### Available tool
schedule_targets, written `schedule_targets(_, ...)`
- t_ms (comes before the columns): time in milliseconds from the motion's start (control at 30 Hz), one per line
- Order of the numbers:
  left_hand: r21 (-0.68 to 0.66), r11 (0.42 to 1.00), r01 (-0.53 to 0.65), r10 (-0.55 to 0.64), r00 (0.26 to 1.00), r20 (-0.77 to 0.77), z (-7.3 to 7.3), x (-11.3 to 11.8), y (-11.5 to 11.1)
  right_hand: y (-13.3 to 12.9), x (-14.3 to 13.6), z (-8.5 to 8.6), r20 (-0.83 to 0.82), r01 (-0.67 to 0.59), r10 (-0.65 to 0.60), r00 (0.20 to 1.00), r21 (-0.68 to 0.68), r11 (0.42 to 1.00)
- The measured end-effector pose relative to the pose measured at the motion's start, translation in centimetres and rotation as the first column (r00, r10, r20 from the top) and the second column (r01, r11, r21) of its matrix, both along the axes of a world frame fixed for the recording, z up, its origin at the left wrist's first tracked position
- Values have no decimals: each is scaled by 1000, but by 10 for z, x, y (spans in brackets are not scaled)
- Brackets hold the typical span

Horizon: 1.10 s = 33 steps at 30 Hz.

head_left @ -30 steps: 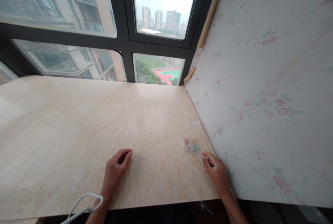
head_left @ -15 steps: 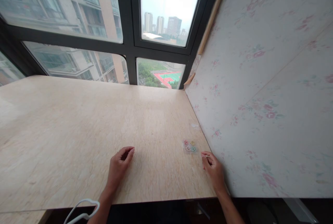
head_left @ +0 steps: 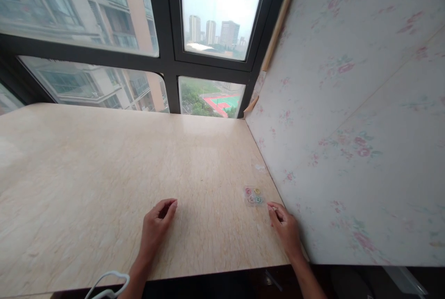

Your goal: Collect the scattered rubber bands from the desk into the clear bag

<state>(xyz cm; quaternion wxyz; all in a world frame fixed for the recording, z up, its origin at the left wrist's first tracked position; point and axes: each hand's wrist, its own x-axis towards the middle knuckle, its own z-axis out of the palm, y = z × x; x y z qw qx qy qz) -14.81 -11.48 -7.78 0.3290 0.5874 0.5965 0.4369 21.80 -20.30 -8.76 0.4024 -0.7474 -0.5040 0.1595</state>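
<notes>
A small clear box [head_left: 254, 196] with compartments stands on the marble-patterned surface [head_left: 114, 169]; pink, yellow, white and green ring-like items lie in it. Just right of the box, my right hand [head_left: 283, 223] is closed, fingertips pinched together. Well to the left, my left hand [head_left: 158, 221] rests over the surface with thumb and fingertips pressed together. Whatever either pinch holds, if anything, is too small to make out.
Beyond the box, a clear plastic piece [head_left: 258, 167] lies near the floral wall [head_left: 333, 118]. Dark-framed windows [head_left: 167, 83] border the far edge. A white looped cable [head_left: 109, 283] shows at the lower left.
The view has shifted slightly. My left hand appears a little lower and further left, still pinched. My right hand and the box are nearly as they were.
</notes>
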Motion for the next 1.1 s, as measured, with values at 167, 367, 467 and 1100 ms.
schedule_targets(167, -7, 1000, -7, 7, 1000, 3, 2, 0, -1, 1, -2, 3, 19, 8, -8, 1000, -20, 1000)
schedule_targets(367, 2, 1000, 5, -5, 1000, 23, 7, 1, -3, 1, -5, 4, 4, 15, -15, 1000, -38, 999)
schedule_targets(467, 22, 1000, 14, -15, 999, 34, 8, 1, -4, 0, -5, 4, -20, 17, -18, 1000, -38, 999)
schedule_targets(1100, 35, 998, 56, -57, 998, 16, 3, -1, -6, 53, -2, 21, -67, -9, 1, 998, -114, 993)
